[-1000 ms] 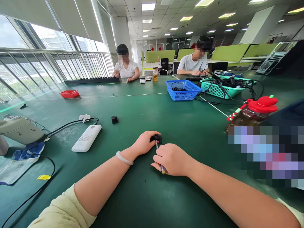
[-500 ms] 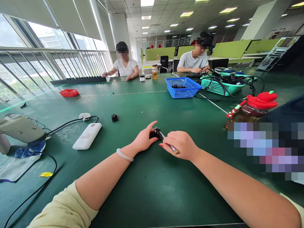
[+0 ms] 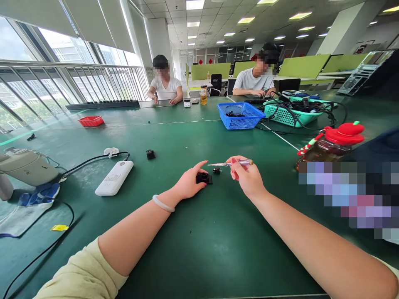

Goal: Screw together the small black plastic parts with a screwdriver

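My left hand (image 3: 188, 182), with a pale bangle at its wrist, grips a small black square part (image 3: 203, 178) between thumb and fingers on the table. A round recess shows in the part's upper face. My right hand (image 3: 248, 178) is closed around a slim screwdriver (image 3: 220, 164) with a clear, purplish handle. Its metal shaft points left, level above the table and apart from the square part. Just below the shaft, a small black piece with shiny bits (image 3: 217, 170) sits beside the square part. Farther left stands a black block (image 3: 150, 154) on its own.
A white power bank (image 3: 114, 178) with a black cable lies on the left of the green table (image 3: 218, 249). Blue (image 3: 241, 122) and teal (image 3: 282, 114) baskets hold black parts and cables. A red-lidded jar (image 3: 336, 143) stands right. Two people sit at the far side.
My right hand has lifted and turned, bringing the screwdriver from a downward slant at the part to level. The small black piece now sits apart from the square part. My left hand stays put.
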### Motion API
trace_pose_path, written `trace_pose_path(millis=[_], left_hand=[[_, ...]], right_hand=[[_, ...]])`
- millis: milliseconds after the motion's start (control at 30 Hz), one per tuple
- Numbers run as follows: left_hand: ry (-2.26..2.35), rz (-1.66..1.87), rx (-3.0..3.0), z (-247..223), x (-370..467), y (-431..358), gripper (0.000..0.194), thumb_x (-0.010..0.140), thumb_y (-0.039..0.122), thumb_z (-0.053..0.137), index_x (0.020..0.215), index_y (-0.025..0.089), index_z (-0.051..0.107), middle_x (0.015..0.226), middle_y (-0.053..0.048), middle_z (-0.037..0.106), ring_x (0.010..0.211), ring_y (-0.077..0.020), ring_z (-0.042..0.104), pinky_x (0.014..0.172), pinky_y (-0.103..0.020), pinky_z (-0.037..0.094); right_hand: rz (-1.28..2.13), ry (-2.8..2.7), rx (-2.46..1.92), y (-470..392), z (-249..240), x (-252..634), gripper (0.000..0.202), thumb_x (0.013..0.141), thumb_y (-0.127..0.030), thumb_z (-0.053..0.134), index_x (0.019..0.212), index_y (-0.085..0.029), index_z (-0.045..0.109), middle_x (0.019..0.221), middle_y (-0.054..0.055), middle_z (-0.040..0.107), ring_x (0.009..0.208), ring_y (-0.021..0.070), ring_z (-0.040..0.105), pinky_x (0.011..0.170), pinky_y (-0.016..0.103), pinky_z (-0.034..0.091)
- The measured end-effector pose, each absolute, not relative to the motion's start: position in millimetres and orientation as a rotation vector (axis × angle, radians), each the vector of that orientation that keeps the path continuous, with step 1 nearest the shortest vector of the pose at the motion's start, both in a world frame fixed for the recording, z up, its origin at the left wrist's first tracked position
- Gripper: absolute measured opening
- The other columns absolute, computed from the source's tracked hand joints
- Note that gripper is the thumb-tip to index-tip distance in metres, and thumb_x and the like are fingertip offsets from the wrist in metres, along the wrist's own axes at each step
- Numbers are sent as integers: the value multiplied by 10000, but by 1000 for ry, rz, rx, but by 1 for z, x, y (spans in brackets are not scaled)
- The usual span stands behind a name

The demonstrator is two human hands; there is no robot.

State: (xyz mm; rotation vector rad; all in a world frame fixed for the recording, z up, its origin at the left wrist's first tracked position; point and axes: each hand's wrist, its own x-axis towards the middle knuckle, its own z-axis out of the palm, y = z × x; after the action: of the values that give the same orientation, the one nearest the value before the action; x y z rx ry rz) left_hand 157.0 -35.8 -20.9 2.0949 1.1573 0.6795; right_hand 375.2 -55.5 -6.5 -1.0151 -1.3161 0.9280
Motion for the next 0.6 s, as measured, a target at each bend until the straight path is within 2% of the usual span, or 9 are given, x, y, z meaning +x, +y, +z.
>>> trace_pose_path(millis=[133, 267, 433, 600], left_hand=[[1147, 676, 2090, -21, 157, -35, 802, 743, 137, 637, 1481, 254, 347, 1181, -28, 692, 1080, -199, 642, 1041, -380, 457], [1129, 682, 2073, -21, 158, -35, 788, 743, 139, 647, 1467, 276, 368, 1168, -22, 702, 1095, -203, 641, 1048, -390, 454], [1110, 682, 2070, -19, 158, -36, 770, 742, 128, 649, 1454, 273, 394, 1161, -25, 705, 1084, -199, 646, 1040, -391, 462], [1130, 673, 2104, -17, 159, -36, 749, 741, 121, 647, 1439, 280, 427, 1179, -32, 698, 1099, -213, 641, 1033, -403, 469]], right_hand=[[785, -1530, -1064, -65, -4, 368, 487, 873, -672, 525, 792, -202, 618, 507, -47, 416, 467, 113, 391, 462, 258, 304], [699, -1671, -1099, -65, -5, 361, 468, 896, -638, 493, 748, -207, 596, 543, -37, 445, 484, 113, 387, 482, 259, 317], [613, -1701, -1173, -57, -9, 350, 307, 887, -527, 530, 803, -232, 509, 570, -53, 481, 488, 122, 428, 504, 257, 360], [644, -1565, -1139, -43, -18, 346, 342, 855, -563, 570, 839, -224, 526, 646, -18, 569, 540, 139, 501, 536, 273, 420]])
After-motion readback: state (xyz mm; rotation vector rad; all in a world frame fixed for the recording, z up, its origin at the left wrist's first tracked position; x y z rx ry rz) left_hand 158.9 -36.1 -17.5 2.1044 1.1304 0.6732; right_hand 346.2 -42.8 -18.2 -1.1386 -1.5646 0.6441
